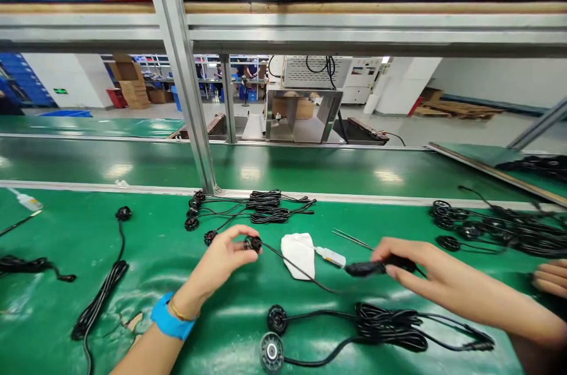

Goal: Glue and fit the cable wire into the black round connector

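My left hand (pixel 220 263) pinches a small round black cable head (pixel 254 243) just above the green table (pixel 53 316). A thin black cable (pixel 292 266) runs from it across a white cloth (pixel 300 253) toward my right hand. My right hand (pixel 410 263) is closed on a black oblong connector (pixel 367 269) at the other end. A blue wristband (pixel 168 317) is on my left wrist. A small white tube (pixel 330 256) and metal tweezers (pixel 352 239) lie between my hands.
A coiled black cable with two round heads (pixel 381 328) lies near the front edge. More cable bundles sit at the back centre (pixel 266 206), right (pixel 491 230) and left (pixel 101 292). Another person's fingers (pixel 551 277) show at the right edge. A metal post (pixel 186 85) rises behind.
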Motion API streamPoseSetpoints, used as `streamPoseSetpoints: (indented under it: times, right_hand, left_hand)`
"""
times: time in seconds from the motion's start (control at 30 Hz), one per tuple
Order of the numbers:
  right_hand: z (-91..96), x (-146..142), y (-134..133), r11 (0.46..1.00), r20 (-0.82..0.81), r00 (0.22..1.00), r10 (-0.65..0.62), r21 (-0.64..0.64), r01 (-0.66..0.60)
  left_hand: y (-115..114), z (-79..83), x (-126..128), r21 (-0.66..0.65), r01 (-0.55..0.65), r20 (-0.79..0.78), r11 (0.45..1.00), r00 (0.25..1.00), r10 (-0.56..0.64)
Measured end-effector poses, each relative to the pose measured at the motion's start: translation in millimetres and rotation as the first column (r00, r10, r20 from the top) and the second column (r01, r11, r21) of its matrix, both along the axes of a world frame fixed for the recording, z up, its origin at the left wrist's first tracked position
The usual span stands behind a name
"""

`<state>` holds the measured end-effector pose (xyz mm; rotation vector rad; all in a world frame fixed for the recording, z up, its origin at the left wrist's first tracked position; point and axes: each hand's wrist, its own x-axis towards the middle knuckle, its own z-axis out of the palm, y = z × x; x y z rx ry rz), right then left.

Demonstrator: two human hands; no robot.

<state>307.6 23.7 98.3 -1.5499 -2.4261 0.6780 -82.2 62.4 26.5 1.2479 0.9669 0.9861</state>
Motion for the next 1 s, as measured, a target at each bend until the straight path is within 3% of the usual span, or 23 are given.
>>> streamPoseSetpoints:
  times: [0.1,0.2,0.4,0.5,0.57,0.67,0.8,1.0]
  right_hand:
    - [-19.0,28.7,-22.6,0.99,0.019,0.999,-0.044,-0.134,0.046]
    - [-32.6,26.4,-26.1,0.988,-0.009,0.999,-0.042,-0.149,0.041]
    - [-55.5,-59.8,-11.3,0.998,-0.28,0.96,-0.016,0.057,0.033]
    - [-75.0,-101.4,-7.7,0.994,-0.379,0.922,0.083,-0.03,-0.102]
    - [-85.1,-115.3,-7.5,0.991,-0.406,0.908,0.101,-0.041,-0.129]
    - [-92.9,-118.0,-9.9,0.989,-0.469,0.88,0.081,0.149,-0.011]
    - [-95.0,-111.5,-15.6,0.883,-0.461,0.876,0.141,0.459,0.099]
    - [-91.3,-109.8,-22.7,0.712,-0.323,0.932,0.163,0.693,0.116]
  left_hand:
    - [-14.1,-12.4,28.2,-0.079,0.119,0.068,0.99,0.991,-0.114]
    - [-23.6,-21.3,44.5,-0.106,0.153,0.13,0.982,0.982,-0.139]
    - [-31.0,-23.7,55.4,-0.07,0.135,0.237,0.988,0.965,-0.115]
    - [-31.2,-22.4,56.2,-0.094,0.146,0.29,0.985,0.95,-0.113]
    - [-30.7,-21.4,55.7,-0.126,0.15,0.331,0.981,0.938,-0.101]
    - [-30.7,-19.3,54.5,-0.174,0.151,0.338,0.973,0.937,-0.085]
    - [-33.7,-17.4,54.5,-0.239,0.199,0.337,0.95,0.935,-0.111]
    - [-36.9,-18.1,57.2,-0.272,0.271,0.349,0.923,0.922,-0.168]
